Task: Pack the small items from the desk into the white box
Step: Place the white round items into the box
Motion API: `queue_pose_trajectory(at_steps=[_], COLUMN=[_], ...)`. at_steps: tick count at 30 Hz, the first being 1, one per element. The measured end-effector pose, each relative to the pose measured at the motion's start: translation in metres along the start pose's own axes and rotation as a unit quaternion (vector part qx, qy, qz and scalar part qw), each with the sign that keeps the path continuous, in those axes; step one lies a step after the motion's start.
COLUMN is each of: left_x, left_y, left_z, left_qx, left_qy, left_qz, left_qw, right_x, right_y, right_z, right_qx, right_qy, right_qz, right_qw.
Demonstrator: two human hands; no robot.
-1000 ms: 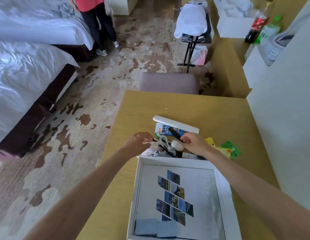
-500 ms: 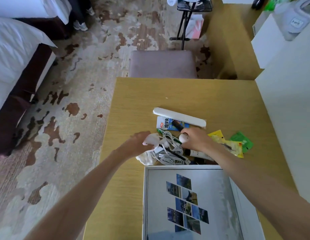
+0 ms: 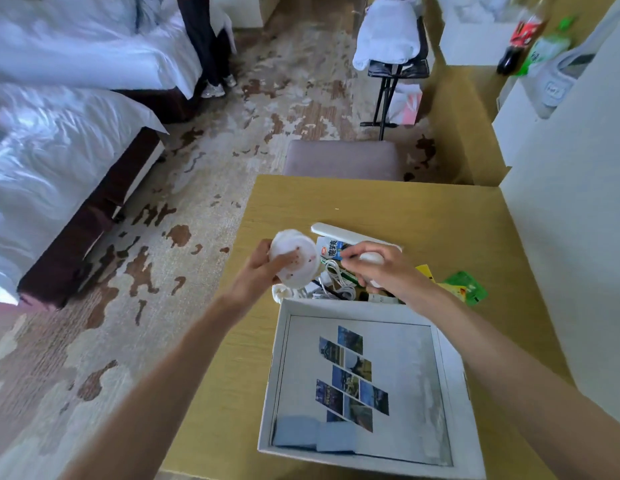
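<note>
The yellowish wooden desk is carrying the open white box at its near edge. Just beyond the box, a long white case, a blue-and-white carton, a coiled white cable, and yellow and green sachets are lying clustered together.

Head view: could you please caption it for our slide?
Left hand lifts a round white item beside the white box.

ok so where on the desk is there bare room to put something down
Bare wood lies on the desk beyond the long white case, and in the strip left of the white box. Crowded: between box and case, where the cable, carton and green packet lie under both hands.
</note>
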State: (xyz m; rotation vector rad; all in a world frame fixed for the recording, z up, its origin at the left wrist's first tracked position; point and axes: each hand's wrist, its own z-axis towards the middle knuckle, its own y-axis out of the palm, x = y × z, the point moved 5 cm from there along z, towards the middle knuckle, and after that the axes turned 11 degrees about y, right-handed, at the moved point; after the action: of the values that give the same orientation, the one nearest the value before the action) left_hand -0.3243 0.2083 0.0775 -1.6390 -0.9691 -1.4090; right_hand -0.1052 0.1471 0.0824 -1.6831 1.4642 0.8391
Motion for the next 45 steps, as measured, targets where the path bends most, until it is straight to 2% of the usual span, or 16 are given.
queue_pose_trajectory(at_steps=[4,8,14,18,20,23,27,30,33,35,37,39,40,43,45], left_x=[0.007,-0.001,-0.023,-0.041,-0.051,-0.064,-0.069,-0.068,-0.068,-0.069,-0.072,-0.075,-0.075,-0.078,-0.08], left_y=[0.035,0.043,0.008,-0.02,-0.026,-0.019,0.0,0.005,0.006,0.007,0.01,0.013,0.014,0.015,0.014], left_z=[-0.046,-0.07,-0.083,-0.088,-0.09,-0.088,-0.077,-0.067,-0.06,-0.057,-0.056,-0.055,-0.055,-0.054,-0.053], left_qx=[-0.035,-0.022,0.03,0.035,0.016,-0.069,-0.134,-0.142,-0.132,-0.132,-0.137,-0.137,-0.134,-0.132,-0.132], left_qy=[0.032,0.029,0.022,0.029,0.023,0.002,0.011,0.012,0.001,-0.006,-0.005,0.003,0.005,0.005,0.002], left_qz=[-0.001,0.062,0.188,0.254,0.297,0.381,0.447,0.472,0.496,0.513,0.521,0.538,0.542,0.533,0.524], left_qw=[0.999,0.997,0.981,0.966,0.955,0.922,0.884,0.87,0.858,0.848,0.843,0.832,0.83,0.836,0.842], right_x=[0.005,0.022,0.068,0.098,0.107,0.113,0.11,0.103,0.095,0.096,0.108,0.121,0.127,0.141,0.149], right_y=[0.023,0.039,0.049,0.061,0.069,0.082,0.097,0.104,0.098,0.088,0.079,0.072,0.068,0.066,0.069], right_z=[-0.034,-0.049,-0.044,-0.026,-0.017,-0.002,0.011,0.013,0.001,-0.009,-0.016,-0.023,-0.026,-0.031,-0.035], right_qx=[-0.007,0.008,0.023,0.046,0.064,0.094,0.123,0.131,0.174,0.187,0.158,0.13,0.122,0.111,0.098], right_qy=[-0.023,-0.041,0.049,0.126,0.155,0.176,0.159,0.114,0.062,0.053,0.066,0.079,0.074,0.015,-0.024], right_qz=[-0.053,-0.057,-0.047,-0.087,-0.083,-0.073,-0.071,-0.079,-0.116,-0.152,-0.21,-0.292,-0.356,-0.518,-0.556], right_qw=[0.998,0.998,0.997,0.987,0.982,0.977,0.977,0.982,0.976,0.969,0.963,0.944,0.923,0.848,0.825])
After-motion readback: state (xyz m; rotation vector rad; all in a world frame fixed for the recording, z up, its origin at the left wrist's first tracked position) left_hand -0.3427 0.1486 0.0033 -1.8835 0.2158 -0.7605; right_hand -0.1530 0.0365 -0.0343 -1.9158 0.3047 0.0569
